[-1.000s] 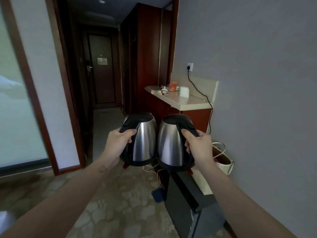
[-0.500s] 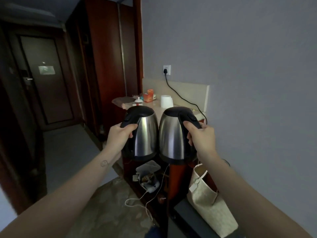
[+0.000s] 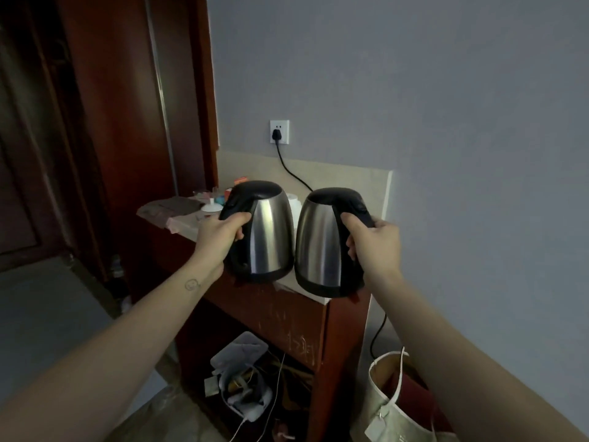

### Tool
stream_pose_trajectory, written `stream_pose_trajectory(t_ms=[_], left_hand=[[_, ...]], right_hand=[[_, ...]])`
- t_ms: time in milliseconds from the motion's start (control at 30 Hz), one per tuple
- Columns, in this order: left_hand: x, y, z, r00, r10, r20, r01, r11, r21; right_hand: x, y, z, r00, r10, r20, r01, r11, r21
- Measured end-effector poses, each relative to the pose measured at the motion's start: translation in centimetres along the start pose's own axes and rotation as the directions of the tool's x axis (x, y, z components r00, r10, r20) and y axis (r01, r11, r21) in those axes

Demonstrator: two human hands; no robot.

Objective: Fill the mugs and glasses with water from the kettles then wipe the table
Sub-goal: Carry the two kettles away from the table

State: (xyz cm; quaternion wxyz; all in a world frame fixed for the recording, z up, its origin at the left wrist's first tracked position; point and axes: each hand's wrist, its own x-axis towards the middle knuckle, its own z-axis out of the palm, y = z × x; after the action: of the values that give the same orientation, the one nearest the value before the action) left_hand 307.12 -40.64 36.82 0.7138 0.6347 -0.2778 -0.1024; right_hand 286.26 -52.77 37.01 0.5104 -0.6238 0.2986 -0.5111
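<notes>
The left hand [image 3: 220, 239] is wrapped around the black handle of the left kettle [image 3: 266, 232]; the right hand [image 3: 374, 247] is clamped the same way on the handle of the right kettle [image 3: 320, 244]; both kettles are steel-bodied with black lids and black bases, held upright and side by side, their bodies almost touching, handles turned outward toward each arm; they are carried in the air in front of the near end of the tabletop [image 3: 287, 287], a pale slab on a reddish-brown cabinet [image 3: 287, 317] that stands against the grey wall [image 3: 446, 106].

Behind the kettles, at the far end of the tabletop, lies a cluster of small things: a dark cloth or packet [image 3: 172, 205], a white lid-like piece [image 3: 212, 207] and some orange and red items too small to tell; whether mugs or glasses are among them cannot be told; a white object [image 3: 294, 200] peeks out between the two kettles.

A black cord [image 3: 294, 175] runs from a plug in the white wall socket [image 3: 279, 131] down behind the kettles; under the cabinet's open bottom sits a jumble of bags and white cables [image 3: 245, 384]; a cream tote bag [image 3: 398, 406] stands on the floor to the right of the cabinet, beside the wall.
</notes>
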Motion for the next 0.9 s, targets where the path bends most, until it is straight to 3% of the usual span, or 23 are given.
stream_pose_trajectory(t_ms=[233, 500, 900], left_hand=[[11.1, -4.1, 0.6, 0.977, 0.042, 0.211, -0.059, 0.996, 0.074], [19.9, -7.3, 1.2, 0.915, -0.021, 0.403, 0.009, 0.999, 0.032], [25.9, -8.6, 2.7, 0.838, -0.026, 0.545, 0.004, 0.999, 0.042]], right_hand=[[4.4, 4.1, 7.3, 0.979, 0.017, -0.202, -0.028, 0.998, -0.049], [7.2, 5.5, 14.1, 0.92, 0.012, -0.392, -0.071, 0.988, -0.136], [10.0, 6.1, 16.8, 0.865, -0.003, -0.501, -0.146, 0.955, -0.257]])
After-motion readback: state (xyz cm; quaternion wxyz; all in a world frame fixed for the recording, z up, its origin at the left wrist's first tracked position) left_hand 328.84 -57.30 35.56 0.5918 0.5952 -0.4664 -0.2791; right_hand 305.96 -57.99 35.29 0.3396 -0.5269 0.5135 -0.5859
